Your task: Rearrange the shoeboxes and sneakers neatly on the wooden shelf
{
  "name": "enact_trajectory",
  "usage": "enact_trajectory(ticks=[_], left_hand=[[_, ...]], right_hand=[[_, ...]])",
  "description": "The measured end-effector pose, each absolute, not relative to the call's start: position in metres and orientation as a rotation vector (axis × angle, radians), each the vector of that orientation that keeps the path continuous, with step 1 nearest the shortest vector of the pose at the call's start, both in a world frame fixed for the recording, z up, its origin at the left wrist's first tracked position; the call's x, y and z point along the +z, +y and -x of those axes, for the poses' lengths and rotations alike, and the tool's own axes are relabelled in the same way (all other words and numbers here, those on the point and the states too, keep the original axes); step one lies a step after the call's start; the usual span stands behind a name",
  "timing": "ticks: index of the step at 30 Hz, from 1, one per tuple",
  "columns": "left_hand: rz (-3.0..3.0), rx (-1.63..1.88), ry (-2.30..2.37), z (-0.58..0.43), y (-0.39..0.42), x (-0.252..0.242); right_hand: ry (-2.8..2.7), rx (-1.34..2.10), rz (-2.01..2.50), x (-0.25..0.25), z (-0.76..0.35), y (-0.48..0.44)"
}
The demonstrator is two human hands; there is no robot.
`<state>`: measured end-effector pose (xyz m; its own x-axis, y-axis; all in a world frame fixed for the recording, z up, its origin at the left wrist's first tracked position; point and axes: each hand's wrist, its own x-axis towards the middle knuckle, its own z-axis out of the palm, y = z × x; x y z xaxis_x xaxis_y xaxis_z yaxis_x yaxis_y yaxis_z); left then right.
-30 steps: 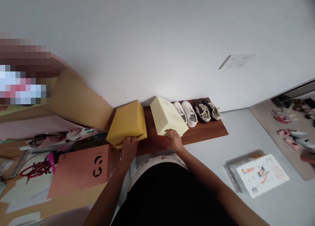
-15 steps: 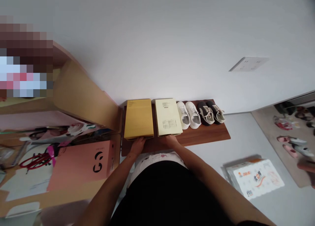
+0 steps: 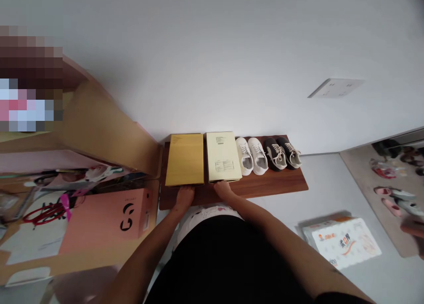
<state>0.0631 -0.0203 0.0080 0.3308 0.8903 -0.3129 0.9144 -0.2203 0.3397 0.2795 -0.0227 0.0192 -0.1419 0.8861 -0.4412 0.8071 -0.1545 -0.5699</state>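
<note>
Two closed shoe boxes lie flat side by side on a low brown wooden board (image 3: 274, 183) against the white wall. My left hand (image 3: 184, 195) rests at the near end of the mustard-yellow box (image 3: 184, 159), fingers laid against it. My right hand (image 3: 222, 188) touches the near end of the pale yellow box (image 3: 223, 156) in the same way. Neither hand grips anything. A pair of white sneakers (image 3: 251, 155) stands to the right of the pale box, and a pair of dark sneakers (image 3: 282, 153) stands beyond them.
A pink carton (image 3: 106, 220) and cluttered shelves with bags stand at the left. A white printed package (image 3: 344, 242) lies on the grey floor at the right. Further right is a mat (image 3: 384, 207) with several shoes. A wall socket (image 3: 336, 88) is above.
The two boxes, tilted in my hands a second ago, now lie flat and squared on the board. My hands have slid back to their near ends.
</note>
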Motion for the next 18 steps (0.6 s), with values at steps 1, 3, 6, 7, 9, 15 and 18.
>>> enact_trajectory(ticks=[1,3,6,7,9,15,18], left_hand=[[-2.142,-0.091,1.634,-0.07,-0.024,0.01],[-2.122,-0.116,1.728,-0.083,-0.035,0.012],[-2.061,-0.143,1.807,-0.096,-0.051,0.015],[-2.036,-0.152,1.811,-0.099,-0.055,0.017],[-2.001,-0.104,1.809,-0.107,-0.056,0.023],[-2.076,0.229,1.796,-0.141,-0.018,0.044],[-2.084,0.117,1.861,-0.149,0.002,0.045]], right_hand=[[-2.005,1.167,1.995,0.021,-0.281,-0.026],[-2.121,1.118,1.965,0.024,-0.289,-0.033],[-2.436,0.994,1.708,0.031,-0.311,-0.043],[-2.524,0.957,1.612,0.033,-0.321,-0.046],[-2.581,0.937,1.555,0.037,-0.345,-0.052],[-2.449,0.848,1.684,0.041,-0.403,-0.062],[-2.554,0.694,1.536,0.038,-0.4,-0.046]])
